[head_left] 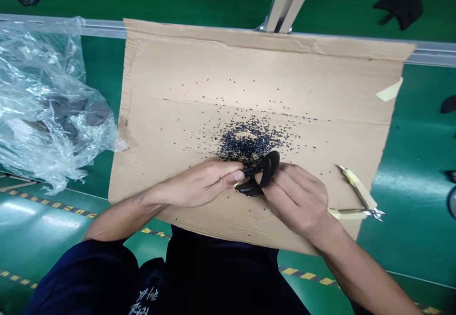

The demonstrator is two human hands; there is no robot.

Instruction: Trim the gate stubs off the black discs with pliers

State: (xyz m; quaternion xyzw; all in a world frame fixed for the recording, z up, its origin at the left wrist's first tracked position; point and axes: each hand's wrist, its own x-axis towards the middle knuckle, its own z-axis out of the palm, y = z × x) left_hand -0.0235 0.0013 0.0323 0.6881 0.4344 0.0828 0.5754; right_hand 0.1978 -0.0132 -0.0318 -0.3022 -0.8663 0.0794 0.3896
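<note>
Between my hands is a black curved plastic part (pixel 270 168) with a rounded, flap-like body and a short thin stem. My left hand (pixel 210 183) pinches the stem between thumb and finger. Close on its other side, my right hand (pixel 299 198) has its fingers closed around the curved body, which partly hides them. A small pale yellow bit shows beside the left thumb; I cannot make out what it belongs to. Just beyond the part, many tiny black bits (pixel 245 141) lie heaped and scattered on a cardboard sheet (pixel 160 77).
Cutting pliers (pixel 372 210) with yellow-wrapped handles lie spread at the right of the cardboard. A clear plastic bag (pixel 53 101) with dark pieces inside stands at the left. More black parts (pixel 401 8) rest on the green surface beyond a metal rail (pixel 432 53). Yellow tape (pixel 390 90) marks the cardboard's right edge.
</note>
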